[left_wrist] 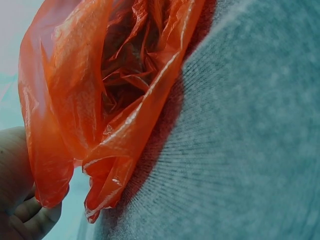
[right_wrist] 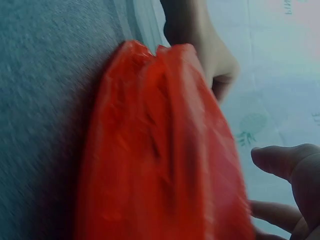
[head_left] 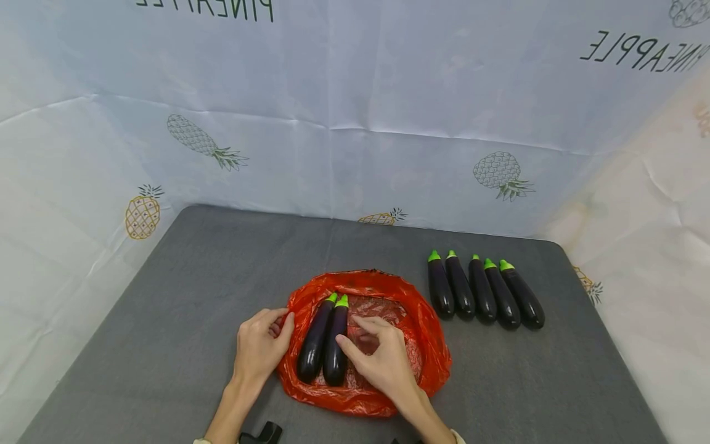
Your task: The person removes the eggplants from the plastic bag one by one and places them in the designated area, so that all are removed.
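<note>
A red plastic bag [head_left: 435, 351] lies wide open on the table, its rim rolled into a ring. Inside, toward its left side, two dark purple eggplants with green tops lie side by side: the left eggplant [head_left: 314, 342] and the right eggplant [head_left: 336, 348]. My left hand [head_left: 259, 345] pinches the bag's left rim between thumb and fingers; the left wrist view shows the film [left_wrist: 75, 100] at these fingers. Over the bag, my right hand [head_left: 383, 357] has its thumb and fingers spread apart, the thumb tip beside the right eggplant. It grips nothing.
Several more eggplants [head_left: 481, 290] lie in a row on the grey table [head_left: 222, 265], right of the bag. A pineapple-print cloth [head_left: 333, 154] hangs behind and at both sides. Near the front edge, a black object [head_left: 269, 433] shows by the left wrist.
</note>
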`<state>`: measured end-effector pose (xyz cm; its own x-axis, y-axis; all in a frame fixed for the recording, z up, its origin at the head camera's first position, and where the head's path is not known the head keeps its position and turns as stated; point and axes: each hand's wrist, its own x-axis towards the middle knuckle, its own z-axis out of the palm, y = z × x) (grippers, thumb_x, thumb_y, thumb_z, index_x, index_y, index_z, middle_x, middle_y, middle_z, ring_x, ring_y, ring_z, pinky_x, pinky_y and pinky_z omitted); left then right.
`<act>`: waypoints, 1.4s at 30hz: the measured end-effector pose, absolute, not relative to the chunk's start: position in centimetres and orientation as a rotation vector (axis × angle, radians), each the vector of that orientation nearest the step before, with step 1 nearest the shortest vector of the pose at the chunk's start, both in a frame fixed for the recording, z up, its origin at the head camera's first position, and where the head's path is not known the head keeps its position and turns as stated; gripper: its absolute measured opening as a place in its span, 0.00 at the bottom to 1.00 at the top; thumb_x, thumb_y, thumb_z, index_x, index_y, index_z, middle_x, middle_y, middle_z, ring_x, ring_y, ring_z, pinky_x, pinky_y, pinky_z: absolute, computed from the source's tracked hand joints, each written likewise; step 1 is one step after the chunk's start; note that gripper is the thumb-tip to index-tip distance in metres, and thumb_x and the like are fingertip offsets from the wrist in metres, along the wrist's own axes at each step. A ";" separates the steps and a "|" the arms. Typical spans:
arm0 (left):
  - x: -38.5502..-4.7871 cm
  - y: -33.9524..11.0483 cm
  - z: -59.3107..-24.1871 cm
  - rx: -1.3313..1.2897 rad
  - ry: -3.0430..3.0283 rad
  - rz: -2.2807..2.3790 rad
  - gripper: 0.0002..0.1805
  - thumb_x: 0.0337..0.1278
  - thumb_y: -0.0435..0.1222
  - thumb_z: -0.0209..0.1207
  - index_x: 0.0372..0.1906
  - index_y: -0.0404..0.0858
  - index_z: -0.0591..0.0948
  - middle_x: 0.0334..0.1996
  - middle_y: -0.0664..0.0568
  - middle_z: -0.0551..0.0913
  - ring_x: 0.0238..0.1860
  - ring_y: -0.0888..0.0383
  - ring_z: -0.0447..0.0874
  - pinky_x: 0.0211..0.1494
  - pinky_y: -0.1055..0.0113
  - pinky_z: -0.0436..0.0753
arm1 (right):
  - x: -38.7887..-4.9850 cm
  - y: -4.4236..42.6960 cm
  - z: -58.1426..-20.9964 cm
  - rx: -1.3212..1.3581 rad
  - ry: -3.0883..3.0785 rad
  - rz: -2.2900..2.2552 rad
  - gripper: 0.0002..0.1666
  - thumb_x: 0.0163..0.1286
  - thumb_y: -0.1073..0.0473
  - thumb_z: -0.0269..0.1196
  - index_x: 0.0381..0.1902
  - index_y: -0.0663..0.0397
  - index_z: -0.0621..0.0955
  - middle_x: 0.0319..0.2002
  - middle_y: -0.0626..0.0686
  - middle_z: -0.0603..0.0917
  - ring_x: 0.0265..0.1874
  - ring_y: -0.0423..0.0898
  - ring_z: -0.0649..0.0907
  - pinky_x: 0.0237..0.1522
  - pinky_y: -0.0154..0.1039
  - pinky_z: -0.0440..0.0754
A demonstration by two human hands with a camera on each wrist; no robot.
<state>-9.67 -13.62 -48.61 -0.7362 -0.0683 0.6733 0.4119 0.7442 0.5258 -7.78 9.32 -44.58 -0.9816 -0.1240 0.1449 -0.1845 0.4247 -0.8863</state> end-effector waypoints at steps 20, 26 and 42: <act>-9.6 -13.5 -48.5 -0.242 -2.258 -0.887 0.04 0.45 0.24 0.73 0.28 0.32 0.88 0.18 0.50 0.81 0.16 0.66 0.76 0.23 0.77 0.77 | -7.6 8.1 -46.3 0.275 -2.707 1.670 0.38 0.64 0.44 0.73 0.62 0.66 0.81 0.51 0.61 0.86 0.41 0.49 0.89 0.39 0.32 0.88; -9.4 -13.4 -48.4 -0.246 -2.252 -0.886 0.05 0.43 0.23 0.73 0.28 0.31 0.88 0.17 0.50 0.81 0.16 0.66 0.75 0.23 0.77 0.77 | -7.4 7.9 -46.6 0.296 -2.742 1.630 0.42 0.64 0.41 0.72 0.64 0.68 0.79 0.48 0.61 0.86 0.37 0.47 0.87 0.36 0.28 0.87; -9.5 -13.5 -48.5 -0.238 -2.266 -0.882 0.05 0.44 0.23 0.73 0.28 0.32 0.88 0.17 0.50 0.81 0.17 0.66 0.76 0.23 0.77 0.77 | -7.4 7.7 -47.0 0.273 -2.730 1.637 0.42 0.63 0.46 0.73 0.65 0.70 0.77 0.44 0.60 0.87 0.30 0.38 0.86 0.31 0.26 0.84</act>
